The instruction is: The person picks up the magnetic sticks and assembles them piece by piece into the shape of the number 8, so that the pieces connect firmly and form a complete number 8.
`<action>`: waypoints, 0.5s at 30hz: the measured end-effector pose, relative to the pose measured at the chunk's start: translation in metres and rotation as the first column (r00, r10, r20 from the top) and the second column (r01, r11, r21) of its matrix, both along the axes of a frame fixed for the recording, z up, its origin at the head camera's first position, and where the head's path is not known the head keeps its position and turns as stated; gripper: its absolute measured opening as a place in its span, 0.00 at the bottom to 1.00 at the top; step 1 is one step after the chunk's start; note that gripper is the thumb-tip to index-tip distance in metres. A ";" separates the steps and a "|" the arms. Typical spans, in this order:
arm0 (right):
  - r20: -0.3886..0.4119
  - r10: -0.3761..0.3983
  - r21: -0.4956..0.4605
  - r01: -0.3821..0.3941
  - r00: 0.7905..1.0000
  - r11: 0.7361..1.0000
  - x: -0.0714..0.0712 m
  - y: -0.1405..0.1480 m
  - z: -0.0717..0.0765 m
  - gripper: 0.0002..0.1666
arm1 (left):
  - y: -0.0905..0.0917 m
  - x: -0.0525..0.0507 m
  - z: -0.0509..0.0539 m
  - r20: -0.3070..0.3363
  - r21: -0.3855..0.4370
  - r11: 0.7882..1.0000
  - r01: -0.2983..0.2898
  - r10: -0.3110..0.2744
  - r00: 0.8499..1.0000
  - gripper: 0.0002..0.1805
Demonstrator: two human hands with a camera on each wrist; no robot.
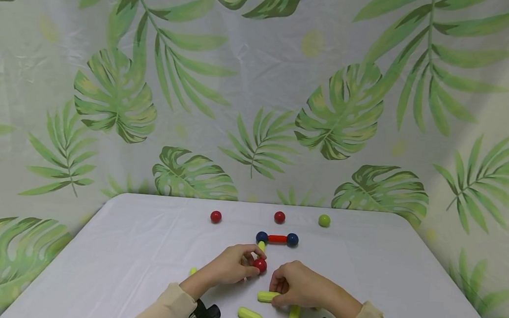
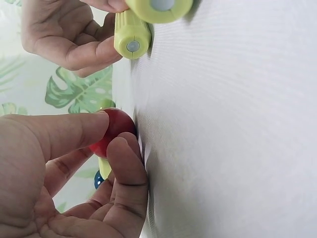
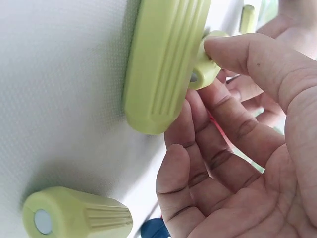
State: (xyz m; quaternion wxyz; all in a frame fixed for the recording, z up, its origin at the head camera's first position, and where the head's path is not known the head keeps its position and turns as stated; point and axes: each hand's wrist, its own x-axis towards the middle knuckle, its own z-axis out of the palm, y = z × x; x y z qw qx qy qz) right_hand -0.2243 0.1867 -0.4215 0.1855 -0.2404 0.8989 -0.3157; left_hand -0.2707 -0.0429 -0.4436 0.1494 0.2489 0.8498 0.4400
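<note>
Red ball [image 1: 260,265] in L hand [image 1: 231,265], just below ctr of frame, pinched btwn thumb and fingertips. Yellow rod [image 1: 266,296] in R hand [image 1: 301,283], lower and a bit right, grasped btwn thumb and fingers; can't tell if lifted clear of tabletop [image 1: 96,266]. Up-frame from red ball, apparently joined on: yellow link [image 1: 261,246], then blue ball [image 1: 262,237], red bar [image 1: 277,239], second blue ball [image 1: 292,239].

Step in hand, prob.: extending this chain, w/ L grip as anchor. For next move, prob. need to bring rod up-frame, line up grey disc [image 2: 133,46] at its end w/ red ball, and touch together w/o knocking the link loose.

Farther out: loose rod [image 1: 250,316] at bottom ctr, another loose rod [image 1: 294,316] just right of it, third loose rod [image 1: 193,271] mostly behind L forearm. Along far edge, L to R: spare red ball [image 1: 216,217], another red ball [image 1: 279,217], green ball [image 1: 324,220].
</note>
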 end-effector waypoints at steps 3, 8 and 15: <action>-0.005 0.006 -0.012 -0.006 1.000 1.000 -0.001 0.000 -0.001 0.08 | -0.001 0.000 -0.002 0.002 -0.003 1.000 -0.007 0.007 1.000 0.16; -0.020 0.014 -0.008 -0.015 1.000 1.000 -0.004 0.003 0.000 0.07 | -0.003 0.000 -0.004 0.014 0.012 1.000 -0.020 0.020 1.000 0.16; -0.052 0.005 -0.016 -0.006 0.999 1.000 -0.010 0.013 0.007 0.06 | -0.002 0.000 -0.005 0.021 0.026 1.000 -0.018 0.017 1.000 0.16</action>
